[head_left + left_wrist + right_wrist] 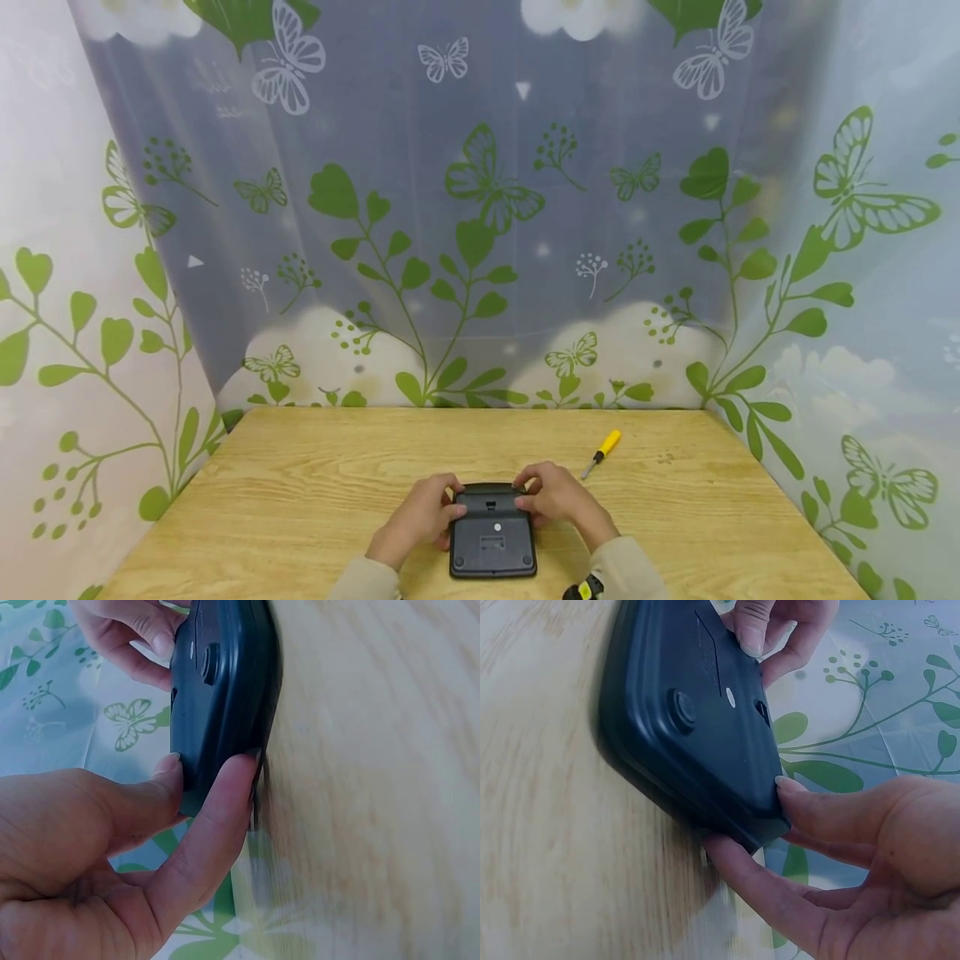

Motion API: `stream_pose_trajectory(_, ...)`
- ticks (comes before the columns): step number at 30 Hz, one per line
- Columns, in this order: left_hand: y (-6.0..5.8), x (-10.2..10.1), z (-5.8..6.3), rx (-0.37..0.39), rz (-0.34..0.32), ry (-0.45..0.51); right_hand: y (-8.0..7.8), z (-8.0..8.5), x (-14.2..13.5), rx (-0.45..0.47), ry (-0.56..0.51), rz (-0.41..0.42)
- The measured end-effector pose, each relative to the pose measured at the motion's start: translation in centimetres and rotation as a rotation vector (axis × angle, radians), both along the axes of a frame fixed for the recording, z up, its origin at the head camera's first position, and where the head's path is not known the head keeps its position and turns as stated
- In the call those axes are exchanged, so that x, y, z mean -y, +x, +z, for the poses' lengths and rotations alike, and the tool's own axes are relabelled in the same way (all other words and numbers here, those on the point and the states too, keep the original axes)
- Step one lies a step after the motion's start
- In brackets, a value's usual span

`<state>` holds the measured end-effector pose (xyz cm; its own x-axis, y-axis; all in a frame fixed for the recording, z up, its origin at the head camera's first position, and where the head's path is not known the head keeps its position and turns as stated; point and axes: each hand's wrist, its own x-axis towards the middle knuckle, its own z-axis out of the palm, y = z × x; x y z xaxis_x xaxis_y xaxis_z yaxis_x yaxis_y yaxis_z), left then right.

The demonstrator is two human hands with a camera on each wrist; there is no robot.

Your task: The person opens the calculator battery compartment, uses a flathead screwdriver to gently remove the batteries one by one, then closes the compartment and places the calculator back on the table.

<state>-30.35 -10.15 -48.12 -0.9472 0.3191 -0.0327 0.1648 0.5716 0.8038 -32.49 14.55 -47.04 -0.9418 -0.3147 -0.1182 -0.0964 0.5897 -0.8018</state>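
Observation:
A black desktop calculator [492, 550] lies face down at the front of the table, its underside up, with round feet, a small white round sticker and a slot near its far end. My left hand [422, 515] grips its left edge near the far corner, the thumb on the underside. On the opposite edge my right hand [558, 497] pinches the far corner, thumb on top. In the left wrist view, the thumb and a finger of the left hand [97, 847] bracket the calculator's side [199, 712]. Similarly, the right hand [862, 862] holds a corner in the right wrist view.
A screwdriver [609, 443] with a yellow and black handle lies beyond the right hand, its tip towards me. The wooden table [315, 467] is bordered by a printed curtain [375, 292] with leaves and butterflies at the back and sides.

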Motion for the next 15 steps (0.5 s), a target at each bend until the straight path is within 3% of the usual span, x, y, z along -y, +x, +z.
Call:
stream_pose_trajectory(7, 0.0, 0.0, -0.2, -0.018, -0.007, 0.010, -0.1, 0.4, -0.1, -0.039, 0.056, 0.053)
stream_pose_trajectory(11, 0.0, 0.0, -0.1, -0.012, -0.008, 0.000, 0.0, 1.1, 0.3, -0.189, 0.185, 0.094)
stream_pose_trajectory(15, 0.0, -0.1, 0.1, -0.014, -0.007, -0.012, 0.3, 1.9, 0.8, -0.299, 0.217, 0.123)
